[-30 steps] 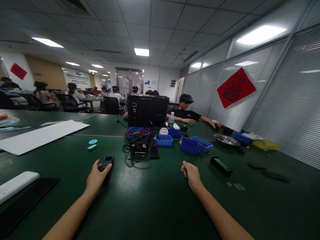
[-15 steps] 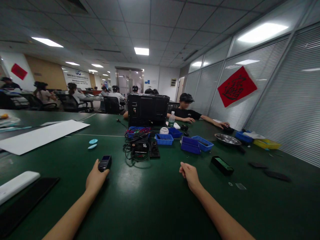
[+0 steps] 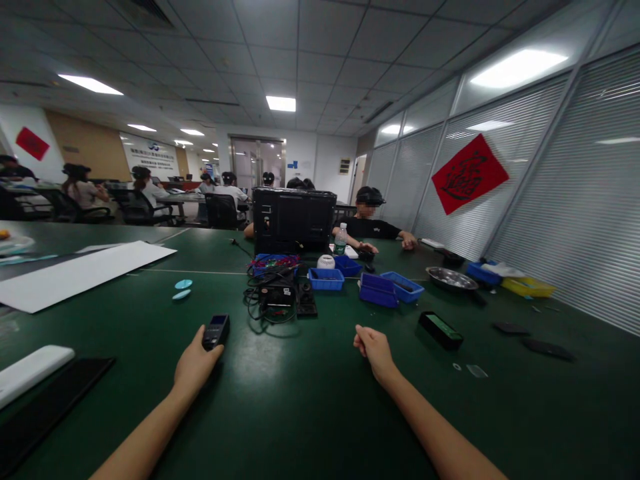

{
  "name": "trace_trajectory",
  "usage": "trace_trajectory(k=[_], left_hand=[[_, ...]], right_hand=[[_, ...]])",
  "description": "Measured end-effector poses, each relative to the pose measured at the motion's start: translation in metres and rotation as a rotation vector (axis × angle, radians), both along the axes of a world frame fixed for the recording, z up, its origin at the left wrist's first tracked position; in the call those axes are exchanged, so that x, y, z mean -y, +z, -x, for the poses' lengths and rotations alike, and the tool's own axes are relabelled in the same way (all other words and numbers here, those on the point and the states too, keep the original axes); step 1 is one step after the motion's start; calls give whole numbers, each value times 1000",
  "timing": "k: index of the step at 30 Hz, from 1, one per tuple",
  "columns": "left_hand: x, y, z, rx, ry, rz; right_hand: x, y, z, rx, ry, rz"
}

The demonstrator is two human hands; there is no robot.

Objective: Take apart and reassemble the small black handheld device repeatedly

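Left hand [image 3: 196,363] holds a small black device [image 3: 216,331]; right hand [image 3: 374,348] rests curled.

Two bare arms, mine, with nothing over them.
My left hand [image 3: 195,365] and right hand [image 3: 374,350] are uncovered, and so are both wrists and forearms, slim and smooth, bare right down to the bottom edge of the view.

Dim-ish office lit by ceiling panels [image 3: 280,103], glare patch on green table [image 3: 260,353], wide-angle bending at edges, far people soft, one face blurred out, foreground fairly sharp.
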State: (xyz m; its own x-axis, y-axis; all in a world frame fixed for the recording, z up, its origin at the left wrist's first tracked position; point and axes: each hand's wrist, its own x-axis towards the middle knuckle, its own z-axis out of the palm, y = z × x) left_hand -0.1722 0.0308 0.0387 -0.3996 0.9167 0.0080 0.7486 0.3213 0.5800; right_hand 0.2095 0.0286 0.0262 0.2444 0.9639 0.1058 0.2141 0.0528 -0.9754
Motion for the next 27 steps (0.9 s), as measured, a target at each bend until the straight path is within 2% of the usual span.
trace_trajectory(k=[5,11,20,27], left_hand=[[6,-2,-17,19,-52,-3],[12,-7,-41,31,-123,-13],[25,-21,-81,147,-305,-113],[31,-21,-103,192,-402,-170]], right_hand=[[2,2,3,11,-1,10],[-1,-3,4,54,-6,9],[-3,-6,4,61,8,-8],[-3,-7,6,61,29,-2]])
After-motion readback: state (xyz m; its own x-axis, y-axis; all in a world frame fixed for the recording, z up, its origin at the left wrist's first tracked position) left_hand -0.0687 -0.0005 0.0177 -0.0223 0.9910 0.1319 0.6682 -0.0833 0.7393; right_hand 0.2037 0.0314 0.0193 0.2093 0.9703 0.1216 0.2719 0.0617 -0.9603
